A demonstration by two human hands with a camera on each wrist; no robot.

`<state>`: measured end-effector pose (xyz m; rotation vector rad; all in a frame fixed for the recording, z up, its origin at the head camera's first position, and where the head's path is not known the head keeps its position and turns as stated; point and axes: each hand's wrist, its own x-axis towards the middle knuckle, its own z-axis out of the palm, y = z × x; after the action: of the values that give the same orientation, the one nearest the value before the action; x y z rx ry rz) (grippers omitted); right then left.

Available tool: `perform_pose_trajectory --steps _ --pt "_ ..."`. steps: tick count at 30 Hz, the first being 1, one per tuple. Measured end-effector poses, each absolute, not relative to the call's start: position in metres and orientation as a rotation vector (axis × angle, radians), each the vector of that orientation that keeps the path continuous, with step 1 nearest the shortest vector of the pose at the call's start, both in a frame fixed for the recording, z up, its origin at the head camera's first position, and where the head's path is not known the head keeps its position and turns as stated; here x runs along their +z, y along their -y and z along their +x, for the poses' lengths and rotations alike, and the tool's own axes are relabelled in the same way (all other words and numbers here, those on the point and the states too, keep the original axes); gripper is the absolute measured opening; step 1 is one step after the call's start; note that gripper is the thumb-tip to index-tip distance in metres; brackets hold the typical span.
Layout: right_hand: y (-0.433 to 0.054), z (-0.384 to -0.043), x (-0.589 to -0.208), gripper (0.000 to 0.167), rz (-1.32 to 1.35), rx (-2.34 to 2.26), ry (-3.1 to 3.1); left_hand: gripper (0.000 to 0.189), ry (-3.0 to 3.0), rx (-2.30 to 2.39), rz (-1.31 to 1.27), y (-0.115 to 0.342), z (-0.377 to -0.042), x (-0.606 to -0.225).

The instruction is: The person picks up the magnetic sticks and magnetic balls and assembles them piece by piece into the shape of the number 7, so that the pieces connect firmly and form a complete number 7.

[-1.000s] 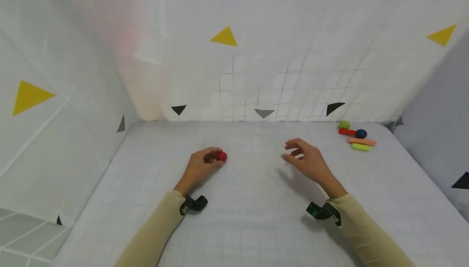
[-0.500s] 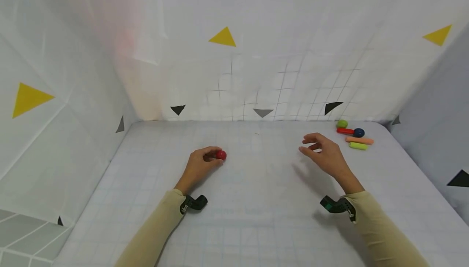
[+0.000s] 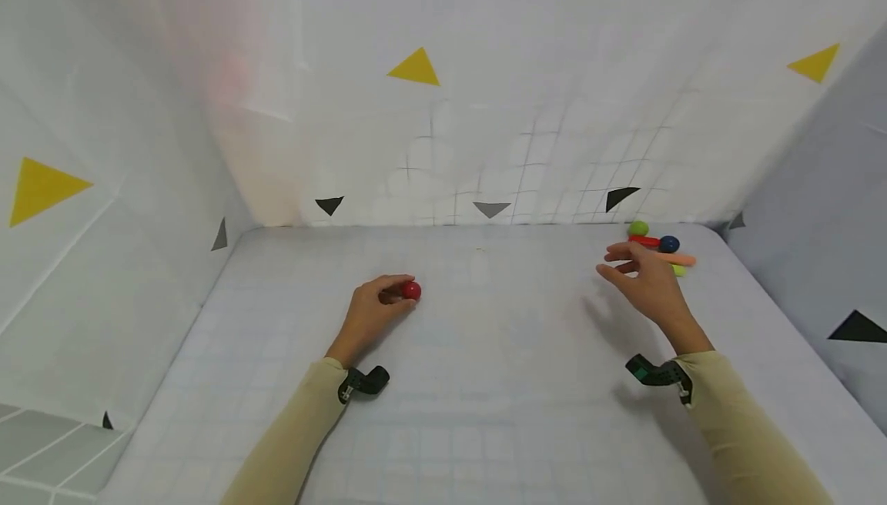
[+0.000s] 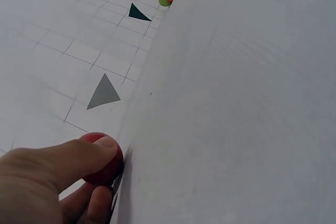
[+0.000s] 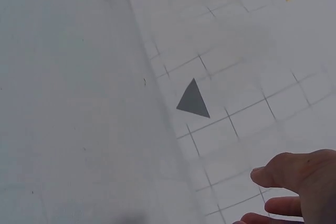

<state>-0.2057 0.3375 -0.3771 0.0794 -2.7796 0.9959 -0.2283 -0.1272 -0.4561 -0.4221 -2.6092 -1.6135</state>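
A glossy red ball (image 3: 412,291) sits on the white table, left of the middle. My left hand (image 3: 367,311) pinches it between thumb and fingers; the left wrist view shows the thumb (image 4: 86,158) across the ball's near side. At the right, my right hand (image 3: 651,283) hovers above the table with loosely bent fingers and nothing between them. Just beyond it lie a green ball (image 3: 638,229), a red stick (image 3: 643,241), a dark blue ball (image 3: 669,244), an orange stick (image 3: 682,259) and a yellow-green stick (image 3: 679,271), the last partly hidden by that hand.
White sheeting (image 3: 527,43) with yellow, black and grey triangles rises behind the table (image 3: 485,382) and at both sides. A dark camera mount sits on each wrist, the right one (image 3: 654,372) above the tabletop.
My right hand has travelled right and slightly away from me, and now overlaps the sticks in the head view. The left hand keeps its pinch on the red ball; the whole view shifts slightly.
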Motion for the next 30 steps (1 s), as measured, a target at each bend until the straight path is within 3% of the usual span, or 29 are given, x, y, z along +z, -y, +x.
perform_pose_trajectory --steps 30 --pt "-0.381 -0.192 -0.388 0.05 -0.082 0.896 2.838 0.042 2.528 -1.603 -0.499 0.13 -0.225 -0.46"
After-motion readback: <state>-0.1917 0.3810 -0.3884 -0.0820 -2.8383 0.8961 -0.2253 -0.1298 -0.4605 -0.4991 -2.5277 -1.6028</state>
